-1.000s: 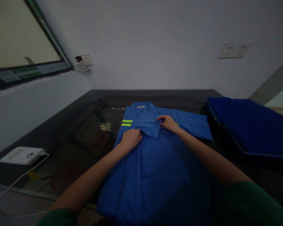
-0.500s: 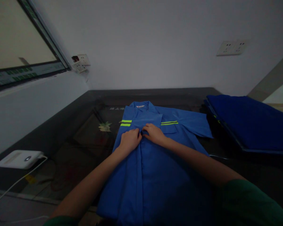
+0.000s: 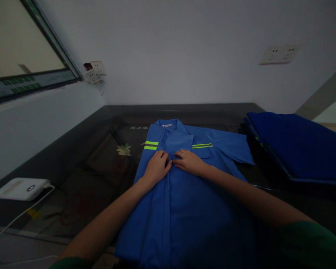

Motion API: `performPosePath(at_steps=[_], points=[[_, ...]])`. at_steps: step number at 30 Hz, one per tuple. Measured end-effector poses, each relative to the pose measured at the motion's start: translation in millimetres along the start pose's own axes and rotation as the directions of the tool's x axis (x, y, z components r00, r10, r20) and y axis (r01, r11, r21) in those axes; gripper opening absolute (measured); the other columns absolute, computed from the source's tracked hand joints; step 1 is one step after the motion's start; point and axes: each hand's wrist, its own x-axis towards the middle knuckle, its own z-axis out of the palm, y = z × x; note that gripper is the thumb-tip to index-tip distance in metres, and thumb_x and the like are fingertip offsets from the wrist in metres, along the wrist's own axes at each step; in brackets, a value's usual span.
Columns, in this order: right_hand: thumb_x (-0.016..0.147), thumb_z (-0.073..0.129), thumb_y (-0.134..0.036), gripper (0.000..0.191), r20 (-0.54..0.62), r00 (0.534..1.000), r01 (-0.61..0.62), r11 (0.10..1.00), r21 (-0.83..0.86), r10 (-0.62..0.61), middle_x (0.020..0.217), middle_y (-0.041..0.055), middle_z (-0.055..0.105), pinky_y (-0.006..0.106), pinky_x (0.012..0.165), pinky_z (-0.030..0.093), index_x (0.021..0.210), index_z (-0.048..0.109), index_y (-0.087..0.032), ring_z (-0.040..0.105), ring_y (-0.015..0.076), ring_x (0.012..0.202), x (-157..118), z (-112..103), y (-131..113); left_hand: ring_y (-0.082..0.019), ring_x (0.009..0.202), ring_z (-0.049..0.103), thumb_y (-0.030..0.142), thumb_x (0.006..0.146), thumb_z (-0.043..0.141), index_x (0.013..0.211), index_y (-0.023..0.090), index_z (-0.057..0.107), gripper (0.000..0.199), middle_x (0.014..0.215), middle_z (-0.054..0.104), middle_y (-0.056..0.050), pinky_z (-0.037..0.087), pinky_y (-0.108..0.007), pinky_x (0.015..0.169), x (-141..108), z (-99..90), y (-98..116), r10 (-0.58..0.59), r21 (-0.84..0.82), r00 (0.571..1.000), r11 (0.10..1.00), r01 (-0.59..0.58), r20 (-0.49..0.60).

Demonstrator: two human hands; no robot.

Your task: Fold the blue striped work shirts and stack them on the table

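Observation:
A blue short-sleeved work jacket (image 3: 201,209) with yellow-green reflective stripes lies front up on the dark table, its collar toward the wall. My left hand (image 3: 158,166) is bent over the front placket, thumb and fingers closed on the cloth at chest height. Facing it from the right, my right hand (image 3: 189,162) pinches the edge of the same placket just below the folded-over front panel. The fingertips of both hands nearly meet. Whatever button or fastener lies under them is hidden.
A stack of folded dark blue garments (image 3: 299,145) lies on the right of the table (image 3: 179,108). At the left edge sits a white device (image 3: 22,188) with a white cable (image 3: 25,213). Wall sockets (image 3: 280,54) and a window (image 3: 25,45) are beyond.
My fingertips have shifted slightly down and right along the placket. The dark gap between them has closed, and the right hand's fingers lie flatter. The camera view has moved slightly.

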Motion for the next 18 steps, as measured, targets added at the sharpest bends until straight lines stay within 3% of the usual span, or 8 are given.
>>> performPosePath(at_steps=[6, 9, 11, 13, 15, 18], points=[[0.092, 0.053, -0.031, 0.032, 0.032, 0.999, 0.022, 0.999, 0.038, -0.023, 0.122, 0.0125, 0.059, 0.041, 0.09, 0.044, 0.122, 0.063, -0.024, 0.054, 0.0253, 0.108, -12.8, -5.2, -0.2, -0.021, 0.102, 0.055, 0.022, 0.095, 0.041, 0.105, 0.016, 0.055, 0.019, 0.105, 0.06, -0.009, 0.046, -0.036, 0.093, -8.6, 2.8, -11.3, 0.048, -0.087, 0.998, 0.995, -0.046, 0.031], [0.092, 0.052, -0.028, 0.025, 0.012, 0.999, -0.051, 0.993, 0.104, 0.05, 0.112, 0.0108, 0.063, 0.038, 0.089, 0.044, 0.109, 0.07, -0.021, 0.057, 0.023, 0.102, -8.9, -15.7, 2.8, -0.022, 0.114, 0.051, 0.019, 0.092, 0.046, 0.123, 0.014, 0.051, 0.031, 0.121, 0.056, -0.012, 0.044, -0.038, 0.101, -16.5, 5.0, -20.1, 0.104, -0.109, 0.994, 0.989, -0.102, 0.019], [0.093, 0.05, -0.025, 0.023, -0.016, 0.986, -0.159, 0.977, 0.14, 0.163, 0.106, 0.0105, 0.065, 0.035, 0.088, 0.044, 0.101, 0.071, -0.019, 0.057, 0.0223, 0.098, 0.0, -22.2, 15.3, -0.022, 0.12, 0.049, 0.02, 0.092, 0.047, 0.13, 0.016, 0.048, 0.038, 0.129, 0.052, -0.013, 0.042, -0.04, 0.104, -21.0, 5.9, -23.9, 0.132, -0.113, 0.991, 0.985, -0.13, 0.013], [0.091, 0.051, -0.021, 0.022, -0.055, 0.938, -0.329, 0.928, 0.176, 0.343, 0.107, 0.0113, 0.064, 0.035, 0.09, 0.043, 0.102, 0.07, -0.018, 0.057, 0.0233, 0.1, 11.3, -25.4, 37.6, -0.023, 0.125, 0.046, 0.022, 0.092, 0.046, 0.132, 0.017, 0.048, 0.04, 0.133, 0.05, -0.013, 0.041, -0.042, 0.106, -23.6, 6.5, -25.9, 0.156, -0.108, 0.988, 0.982, -0.153, 0.015], [0.085, 0.058, -0.017, 0.021, -0.069, 0.842, -0.505, 0.827, 0.245, 0.535, 0.108, 0.0122, 0.063, 0.036, 0.093, 0.04, 0.104, 0.068, -0.017, 0.056, 0.0247, 0.104, 21.6, -24.4, 65.3, -0.025, 0.133, 0.039, 0.024, 0.093, 0.045, 0.133, 0.018, 0.049, 0.04, 0.14, 0.045, -0.013, 0.036, -0.045, 0.11, -24.1, 7.2, -27.0, 0.18, -0.092, 0.983, 0.98, -0.177, 0.023], [0.075, 0.069, -0.012, 0.025, -0.028, 0.734, -0.63, 0.697, 0.343, 0.678, 0.097, 0.0114, 0.064, 0.037, 0.09, 0.041, 0.1, 0.067, -0.015, 0.058, 0.0245, 0.096, 30.6, -16.5, 101.7, -0.023, 0.14, 0.028, 0.025, 0.094, 0.042, 0.138, 0.018, 0.044, 0.044, 0.148, 0.039, -0.01, 0.024, -0.048, 0.115, -22.7, 8.9, -28.1, 0.203, -0.069, 0.975, 0.978, -0.197, 0.086]])
